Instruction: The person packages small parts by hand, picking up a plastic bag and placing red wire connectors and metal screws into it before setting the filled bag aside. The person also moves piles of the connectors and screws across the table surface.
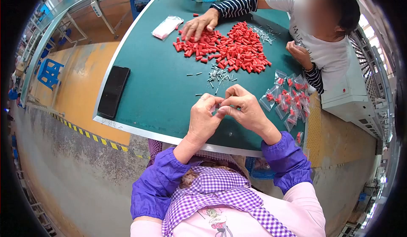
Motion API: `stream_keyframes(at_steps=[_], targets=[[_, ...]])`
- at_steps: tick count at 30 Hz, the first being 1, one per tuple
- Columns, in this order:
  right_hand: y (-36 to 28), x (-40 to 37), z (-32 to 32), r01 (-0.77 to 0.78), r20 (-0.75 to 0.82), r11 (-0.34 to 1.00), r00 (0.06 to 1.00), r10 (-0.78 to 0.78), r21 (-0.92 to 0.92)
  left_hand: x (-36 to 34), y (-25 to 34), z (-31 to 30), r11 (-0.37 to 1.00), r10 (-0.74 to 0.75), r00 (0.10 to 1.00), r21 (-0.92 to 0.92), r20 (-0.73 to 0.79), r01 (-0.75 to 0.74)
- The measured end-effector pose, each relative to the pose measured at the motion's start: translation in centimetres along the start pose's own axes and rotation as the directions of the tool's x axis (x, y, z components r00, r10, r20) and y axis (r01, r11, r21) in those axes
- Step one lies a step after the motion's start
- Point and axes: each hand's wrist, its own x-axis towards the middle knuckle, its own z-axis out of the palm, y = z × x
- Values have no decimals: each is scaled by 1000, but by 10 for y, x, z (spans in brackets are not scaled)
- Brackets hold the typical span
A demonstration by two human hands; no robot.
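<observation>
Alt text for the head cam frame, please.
Left hand and right hand pinch a small item above a green table. Beyond them lie a pile of red plastic pieces and loose metal pins; a co-worker's hand rests on the pile, small bags sit at right.

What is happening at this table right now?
A person in purple sleeves holds the left hand and right hand together over the green table, fingertips pinched; what they pinch is too small to tell. Small metal pins lie just ahead. Across the table, a co-worker's hand rests on a pile of red plastic pieces. Small clear bags with red pieces lie to the right, a black phone to the left.
</observation>
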Motion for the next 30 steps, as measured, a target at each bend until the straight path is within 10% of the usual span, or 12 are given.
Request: stream_keyframes(at_steps=[2, 4, 10, 16, 25, 27, 30], targets=[[3, -2, 0, 26, 16, 1000, 1000, -26, 13, -1, 0, 0, 994, 6, 999, -113, 31, -2], [5, -2, -1, -96, -226, 828, 939, 259, 552, -1, -7, 3, 945, -37, 998, -322, 49, 51], [15, -10, 1, -370, 176, 564, 912, 369, 738, -1, 4, -9, 677, -318, 903, -597, 289, 430], [20, -13, 11, -247, 54, 471, 921, 385, 847, -4, 19, -6, 648, -373, 916, -665, 150, 373], [19, -17, 21, -208, -152, 700, 897, 416, 684, -14, -2, -11, 651, -425, 885, -616, 189, 444], [15, -16, 23, -209, -166, 709, 892, 421, 673, -13, -1, -11, 359, -433, 847, -804, 307, 475], [11, -15, 22, -205, -179, 711, 887, 425, 673, -10, 14, -13, 515, -503, 836, -700, 221, 494]])
